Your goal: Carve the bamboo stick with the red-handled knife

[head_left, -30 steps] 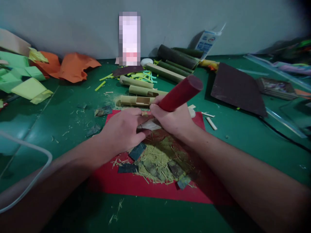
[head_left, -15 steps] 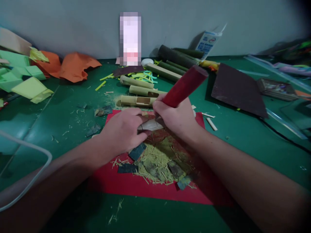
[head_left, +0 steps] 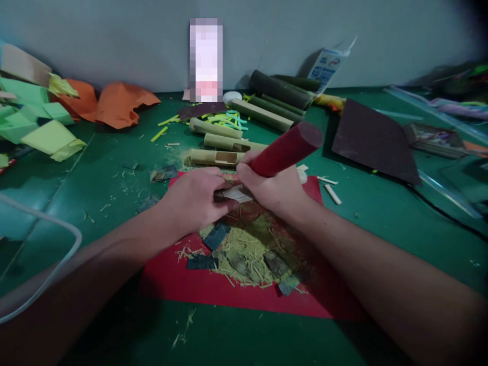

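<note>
My left hand (head_left: 200, 201) is closed round the near end of a pale bamboo piece (head_left: 237, 193) with dark lines on it, low over the red sheet (head_left: 183, 287). My right hand (head_left: 276, 190) grips a tool by its thick red round handle (head_left: 287, 150), which leans up to the right. The tool's working end is hidden by my fingers at the bamboo piece. Just in front of my hands is a heap of bamboo shavings and dust (head_left: 247, 244), with dark flat bamboo chips (head_left: 216, 236) among it.
Behind my hands lie cut bamboo tubes (head_left: 208, 157), one with a rectangular opening. Further back are dark green bamboo lengths (head_left: 280, 89) and a leaning carton (head_left: 324, 68). Orange paper (head_left: 118, 104) lies left, a dark brown board (head_left: 371, 142) right. A white cable (head_left: 46, 221) crosses the left side.
The red handle has tipped lower, its top end coming down toward me. My right hand has shifted slightly left over the bamboo piece. My left hand keeps its hold.
</note>
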The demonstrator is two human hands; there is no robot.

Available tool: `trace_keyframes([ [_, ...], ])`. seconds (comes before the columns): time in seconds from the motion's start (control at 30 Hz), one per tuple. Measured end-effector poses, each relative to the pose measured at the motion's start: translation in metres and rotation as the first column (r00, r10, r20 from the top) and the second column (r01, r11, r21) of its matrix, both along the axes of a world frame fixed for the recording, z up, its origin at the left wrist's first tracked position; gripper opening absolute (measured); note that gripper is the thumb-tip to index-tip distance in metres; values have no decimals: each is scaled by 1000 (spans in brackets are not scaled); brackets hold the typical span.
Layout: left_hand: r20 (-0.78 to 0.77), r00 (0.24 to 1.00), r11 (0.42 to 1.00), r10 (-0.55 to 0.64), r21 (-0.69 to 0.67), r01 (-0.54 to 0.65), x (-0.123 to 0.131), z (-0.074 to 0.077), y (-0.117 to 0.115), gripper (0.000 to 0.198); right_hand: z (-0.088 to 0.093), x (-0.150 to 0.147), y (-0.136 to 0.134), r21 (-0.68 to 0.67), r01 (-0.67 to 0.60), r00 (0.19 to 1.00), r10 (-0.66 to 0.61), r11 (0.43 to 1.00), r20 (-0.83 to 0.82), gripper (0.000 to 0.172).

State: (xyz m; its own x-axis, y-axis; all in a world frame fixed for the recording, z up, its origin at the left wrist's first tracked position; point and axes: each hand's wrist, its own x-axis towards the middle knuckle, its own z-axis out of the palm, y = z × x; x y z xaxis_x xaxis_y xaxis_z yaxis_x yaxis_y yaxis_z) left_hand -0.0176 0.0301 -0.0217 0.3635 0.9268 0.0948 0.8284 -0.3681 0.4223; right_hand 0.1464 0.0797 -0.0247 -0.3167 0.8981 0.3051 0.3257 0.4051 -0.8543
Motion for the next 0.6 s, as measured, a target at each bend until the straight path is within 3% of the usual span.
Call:
trace_keyframes([
  [0.2, 54, 999, 1000, -4, 15, 4, -1, -2, -1, 19, 4, 2, -2, -115, 18, 999, -23, 993, -45, 15],
  [0.33, 64, 997, 999, -31, 28, 30, -3, -2, 1, 16, 2, 0, 2, -120, 88, 992, -99, 989, -83, 14],
  [0.6, 14, 1000, 998, -27, 51, 26, -3, -4, 0, 21, 0, -1, 4, -112, 81, 995, -86, 990, -48, 13],
])
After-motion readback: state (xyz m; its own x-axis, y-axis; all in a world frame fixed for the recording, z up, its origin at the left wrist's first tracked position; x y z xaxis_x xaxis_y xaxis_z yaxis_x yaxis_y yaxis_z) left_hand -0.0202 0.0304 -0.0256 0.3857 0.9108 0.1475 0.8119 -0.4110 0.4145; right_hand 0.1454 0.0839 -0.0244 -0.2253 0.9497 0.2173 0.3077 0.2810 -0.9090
